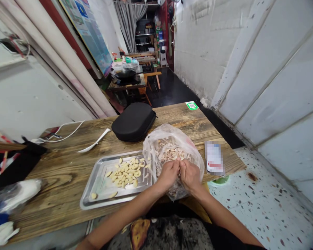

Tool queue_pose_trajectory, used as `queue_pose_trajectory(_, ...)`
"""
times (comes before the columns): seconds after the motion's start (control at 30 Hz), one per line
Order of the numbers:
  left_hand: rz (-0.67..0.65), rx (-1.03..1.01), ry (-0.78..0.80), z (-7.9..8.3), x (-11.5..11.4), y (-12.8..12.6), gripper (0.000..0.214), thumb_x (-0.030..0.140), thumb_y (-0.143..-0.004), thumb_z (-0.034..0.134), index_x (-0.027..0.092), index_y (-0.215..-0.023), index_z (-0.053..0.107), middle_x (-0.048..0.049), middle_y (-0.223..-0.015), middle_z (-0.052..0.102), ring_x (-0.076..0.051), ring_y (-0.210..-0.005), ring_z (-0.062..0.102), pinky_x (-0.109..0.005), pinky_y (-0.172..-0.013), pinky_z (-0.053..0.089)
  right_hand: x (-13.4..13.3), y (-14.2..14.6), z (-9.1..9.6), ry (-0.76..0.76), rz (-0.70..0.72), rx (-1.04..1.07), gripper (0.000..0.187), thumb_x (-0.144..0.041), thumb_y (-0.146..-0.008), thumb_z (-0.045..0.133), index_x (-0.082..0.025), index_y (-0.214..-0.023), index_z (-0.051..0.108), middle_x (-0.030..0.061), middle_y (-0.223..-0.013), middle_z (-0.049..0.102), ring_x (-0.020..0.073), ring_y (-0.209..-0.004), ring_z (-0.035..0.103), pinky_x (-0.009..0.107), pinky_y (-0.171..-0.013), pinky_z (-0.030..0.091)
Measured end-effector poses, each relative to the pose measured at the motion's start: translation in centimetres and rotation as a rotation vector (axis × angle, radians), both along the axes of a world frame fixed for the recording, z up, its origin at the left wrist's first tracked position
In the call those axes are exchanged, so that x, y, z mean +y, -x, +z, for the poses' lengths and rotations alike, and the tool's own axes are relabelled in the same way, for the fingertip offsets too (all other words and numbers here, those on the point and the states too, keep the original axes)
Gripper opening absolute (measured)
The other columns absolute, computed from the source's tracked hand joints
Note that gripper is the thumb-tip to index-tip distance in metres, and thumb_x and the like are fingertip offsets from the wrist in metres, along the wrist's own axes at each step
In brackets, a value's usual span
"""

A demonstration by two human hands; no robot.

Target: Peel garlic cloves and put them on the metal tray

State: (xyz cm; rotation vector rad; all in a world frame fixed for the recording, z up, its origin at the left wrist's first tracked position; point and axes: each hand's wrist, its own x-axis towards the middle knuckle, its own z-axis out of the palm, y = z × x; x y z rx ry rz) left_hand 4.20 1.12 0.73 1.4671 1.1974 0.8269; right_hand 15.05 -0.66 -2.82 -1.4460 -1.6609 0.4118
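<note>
My left hand (170, 173) and my right hand (190, 173) meet over an open clear plastic bag (152, 139), thumbs and fingers pinched together. A small pale piece, mostly hidden by the fingertips, is between them and looks like a garlic clove. Inside the bag lies a heap of papery garlic skins (169, 149). To the left of the bag, and touching it, is a shallow metal tray (99, 177). Several peeled garlic cloves (126, 172) lie on it, mostly gathered toward the right half, with a couple apart near the front edge.
A black zip case (133, 121) sits behind the tray, with a white plastic spoon (95, 141) to its left. On the right, a phone (214, 158) lies near the table (187, 121) edge. A plastic-wrapped bundle (21, 194) and black holder (28, 156) occupy the left side.
</note>
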Motion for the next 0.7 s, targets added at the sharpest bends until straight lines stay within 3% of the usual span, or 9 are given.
queue_pose_trajectory(0.07,-0.001,0.139,-0.198,-0.2,0.0,0.0,0.046,0.045,-0.089,0.027,0.018,-0.056,0.043,0.0000,-0.055,0.046,-0.013,-0.054,0.042,-0.026,-0.054,0.033,0.0,0.4,0.3,0.127,-0.016,0.233,0.039,-0.043,-0.091,0.031,-0.021,-0.065,0.049,0.0019,-0.059,0.051,0.0159,-0.056,0.046,0.028,-0.056,0.033)
queue_pose_trajectory(0.17,-0.064,0.309,-0.366,-0.7,0.0,0.1,0.040,0.033,-0.092,0.024,0.018,-0.063,0.048,-0.0028,-0.061,0.053,-0.015,-0.060,0.048,-0.027,-0.060,0.036,0.2,0.6,0.5,0.270,-0.051,0.505,0.045,-0.053,-0.086,0.034,-0.022,-0.056,0.044,0.0001,-0.054,0.047,0.0151,-0.052,0.042,0.029,-0.050,0.033)
queue_pose_trajectory(0.3,-0.162,0.450,-0.687,-1.6,0.0,0.4,0.032,0.026,-0.091,0.029,0.017,-0.069,0.051,-0.0057,-0.069,0.054,-0.018,-0.071,0.049,-0.033,-0.072,0.038,0.8,0.1,0.6,0.522,0.027,0.923,0.047,-0.059,-0.073,0.054,-0.022,-0.051,0.035,-0.0061,-0.043,0.034,0.0084,-0.040,0.026,0.024,-0.038,0.021)
queue_pose_trajectory(0.37,-0.193,0.429,-0.768,-1.8,0.1,0.7,0.027,0.024,-0.090,0.032,0.017,-0.074,0.052,-0.0070,-0.074,0.055,-0.019,-0.075,0.049,-0.035,-0.075,0.038,1.2,-0.4,0.8,0.677,0.119,1.052,0.047,-0.058,-0.069,0.059,-0.021,-0.052,0.036,-0.0092,-0.038,0.029,0.0049,-0.035,0.018,0.021,-0.035,0.013)
queue_pose_trajectory(0.43,-0.174,0.372,-0.715,-1.9,0.2,0.9,0.024,0.024,-0.090,0.033,0.017,-0.079,0.053,-0.0066,-0.076,0.056,-0.018,-0.076,0.049,-0.034,-0.075,0.039,1.4,-1.0,1.1,0.754,0.186,1.104,0.047,-0.058,-0.070,0.059,-0.021,-0.052,0.035,-0.0110,-0.035,0.025,0.0030,-0.032,0.013,0.020,-0.034,0.008)
queue_pose_trajectory(0.5,-0.110,0.312,-0.581,-1.9,0.2,1.1,0.023,0.026,-0.091,0.034,0.017,-0.082,0.053,-0.0042,-0.074,0.056,-0.016,-0.072,0.049,-0.030,-0.071,0.039,1.6,-1.6,1.3,0.711,0.200,1.119,0.047,-0.055,-0.073,0.058,-0.020,-0.051,0.036,-0.0105,-0.035,0.028,0.0026,-0.031,0.016,0.019,-0.033,0.010)
queue_pose_trajectory(0.6,-0.028,0.191,-0.357,-2.1,0.4,1.3,0.024,0.031,-0.089,0.039,0.017,-0.079,0.056,-0.0005,-0.067,0.055,-0.014,-0.065,0.050,-0.025,-0.063,0.039,1.7,-2.2,1.5,0.562,0.207,1.101,0.033,-0.044,-0.072,0.064,-0.018,-0.060,0.050,-0.0065,-0.047,0.045,0.0042,-0.039,0.036,0.017,-0.038,0.025)
queue_pose_trajectory(0.7,-0.023,0.016,-0.186,-2.5,0.6,1.5,0.023,0.032,-0.087,0.044,0.016,-0.081,0.060,-0.0007,-0.070,0.060,-0.013,-0.064,0.054,-0.023,-0.061,0.042,1.7,-2.4,1.1,0.495,0.233,1.038,0.023,-0.037,-0.071,0.067,-0.020,-0.086,0.064,-0.0022,-0.068,0.060,0.0086,-0.057,0.051,0.020,-0.052,0.040)
